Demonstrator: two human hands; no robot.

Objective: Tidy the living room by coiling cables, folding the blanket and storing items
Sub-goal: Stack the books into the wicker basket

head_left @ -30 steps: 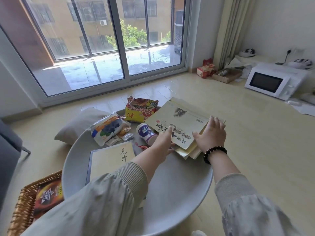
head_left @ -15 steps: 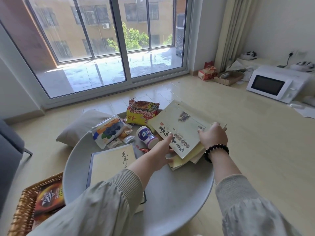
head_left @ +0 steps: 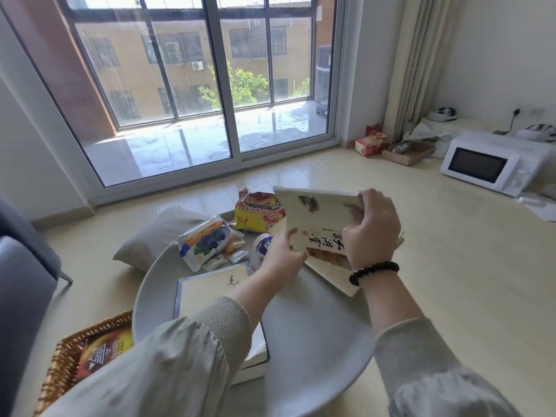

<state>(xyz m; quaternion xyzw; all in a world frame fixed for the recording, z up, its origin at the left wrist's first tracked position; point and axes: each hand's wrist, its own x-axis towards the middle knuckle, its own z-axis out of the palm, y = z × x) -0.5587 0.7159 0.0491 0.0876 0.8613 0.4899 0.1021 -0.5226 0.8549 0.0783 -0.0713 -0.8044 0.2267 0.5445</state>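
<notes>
The cream paperback, with bold black Chinese characters across its cover, is held tilted above the far right part of the round grey table. The right hand curls round its right edge, and the left hand pinches its near-left corner. Below it a 2nd pale book slants over the table's right rim, partly hidden by the right wrist and its dark bead bracelet. Just left are a white-and-purple cup, a yellow-red snack bag and a blue-and-orange packet. A cream hardback lies flat under the left forearm. A wicker basket sits on the floor at the left, a grey cushion behind the table, and a white microwave far right.
</notes>
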